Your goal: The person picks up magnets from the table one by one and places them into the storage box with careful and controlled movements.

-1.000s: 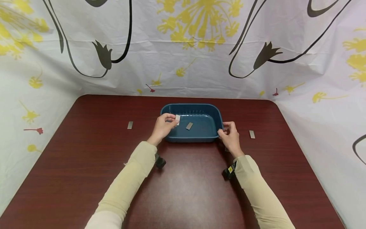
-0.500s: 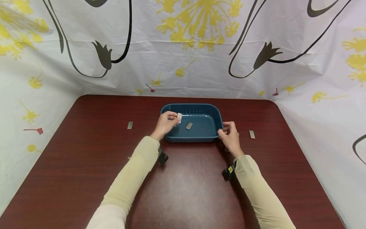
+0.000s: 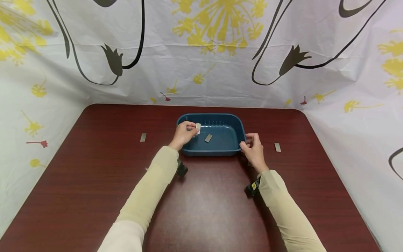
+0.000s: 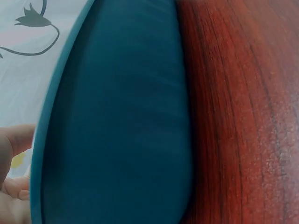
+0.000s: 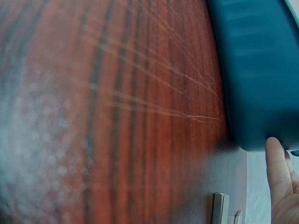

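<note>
My left hand (image 3: 183, 133) has carried the small pale strip (image 3: 198, 127) further over the blue tub (image 3: 234, 120), grip pinched on it (not dropped yet). My right hand (image 3: 253, 149) keeps clasping the tub's corner on the bench (image 3: 94, 182).

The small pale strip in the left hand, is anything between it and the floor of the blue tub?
Nothing visible is. The left hand pinches the strip over the tub's left end, past the rim, with bare tub floor beneath it. The other strip in the tub lies further right, clear of that spot.
</note>
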A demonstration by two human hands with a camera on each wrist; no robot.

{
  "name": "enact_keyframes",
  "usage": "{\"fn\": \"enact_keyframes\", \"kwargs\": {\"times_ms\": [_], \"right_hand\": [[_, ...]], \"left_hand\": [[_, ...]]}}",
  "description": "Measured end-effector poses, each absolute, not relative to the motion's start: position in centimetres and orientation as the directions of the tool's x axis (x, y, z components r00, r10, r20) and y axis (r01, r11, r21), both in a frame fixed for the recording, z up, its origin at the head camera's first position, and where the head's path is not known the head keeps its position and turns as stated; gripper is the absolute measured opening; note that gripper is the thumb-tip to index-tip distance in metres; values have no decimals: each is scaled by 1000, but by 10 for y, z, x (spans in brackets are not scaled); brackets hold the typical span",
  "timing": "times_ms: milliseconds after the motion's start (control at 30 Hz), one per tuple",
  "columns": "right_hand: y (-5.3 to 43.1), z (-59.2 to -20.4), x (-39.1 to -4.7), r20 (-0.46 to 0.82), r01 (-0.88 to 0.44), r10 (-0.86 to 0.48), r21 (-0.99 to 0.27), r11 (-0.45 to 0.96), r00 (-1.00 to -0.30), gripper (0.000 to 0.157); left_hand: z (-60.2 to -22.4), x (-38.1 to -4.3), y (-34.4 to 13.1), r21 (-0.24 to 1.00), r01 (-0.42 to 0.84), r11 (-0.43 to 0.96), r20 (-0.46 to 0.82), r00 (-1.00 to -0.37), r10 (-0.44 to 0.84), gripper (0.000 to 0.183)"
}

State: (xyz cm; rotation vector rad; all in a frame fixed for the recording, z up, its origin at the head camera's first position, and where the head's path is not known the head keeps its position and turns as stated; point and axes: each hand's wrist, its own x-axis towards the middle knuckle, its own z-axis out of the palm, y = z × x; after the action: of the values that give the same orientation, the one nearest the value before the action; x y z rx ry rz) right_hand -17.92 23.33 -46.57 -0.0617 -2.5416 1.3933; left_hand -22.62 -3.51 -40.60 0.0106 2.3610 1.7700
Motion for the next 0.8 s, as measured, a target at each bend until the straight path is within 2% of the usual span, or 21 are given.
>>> {"fn": "enact_keyframes", "kwargs": {"times_ms": [267, 667, 800], "right_hand": [[243, -486, -190, 226, -110, 159, -841, 530, -961, 34], [231, -459, -174, 189, -104, 122, -859, 501, -974, 34], [228, -447, -168, 150, -63, 138, -865, 497, -979, 34]], "left_hand": [[-406, -233, -31, 944, -136, 300, -175, -979, 107, 27], [-406, -239, -28, 933, -198, 300, -241, -964, 114, 27], [-409, -242, -26, 929, -219, 299, -264, -957, 118, 28]]}}
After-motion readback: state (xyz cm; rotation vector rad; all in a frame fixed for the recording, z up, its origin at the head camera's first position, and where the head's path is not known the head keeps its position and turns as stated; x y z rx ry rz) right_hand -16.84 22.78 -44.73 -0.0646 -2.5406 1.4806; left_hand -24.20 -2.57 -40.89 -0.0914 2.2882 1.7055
